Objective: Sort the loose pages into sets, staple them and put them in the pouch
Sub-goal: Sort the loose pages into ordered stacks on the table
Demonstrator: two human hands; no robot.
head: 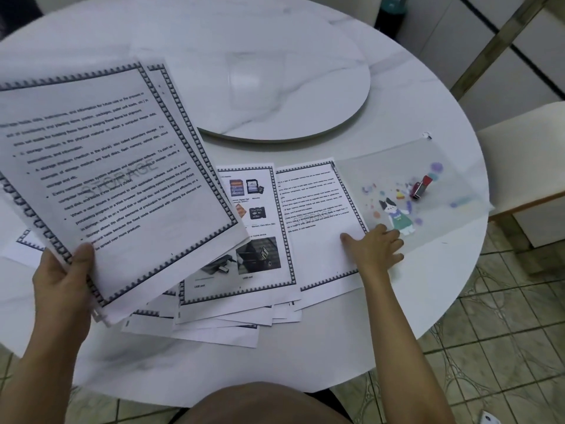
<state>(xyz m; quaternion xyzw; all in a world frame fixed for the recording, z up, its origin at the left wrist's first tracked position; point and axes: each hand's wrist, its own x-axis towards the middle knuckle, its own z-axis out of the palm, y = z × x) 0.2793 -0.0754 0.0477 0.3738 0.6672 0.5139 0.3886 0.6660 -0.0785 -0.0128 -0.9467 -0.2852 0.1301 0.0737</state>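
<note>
Pages [116, 179] in left grip [64, 270], long axis away-leftward; right grip [376, 247] wide, across sheet [315, 209] and pouch [397, 172].

likely a home dining room, round marble table [397, 96], lazy susan [275, 87], tiled floor [504, 332]
</note>
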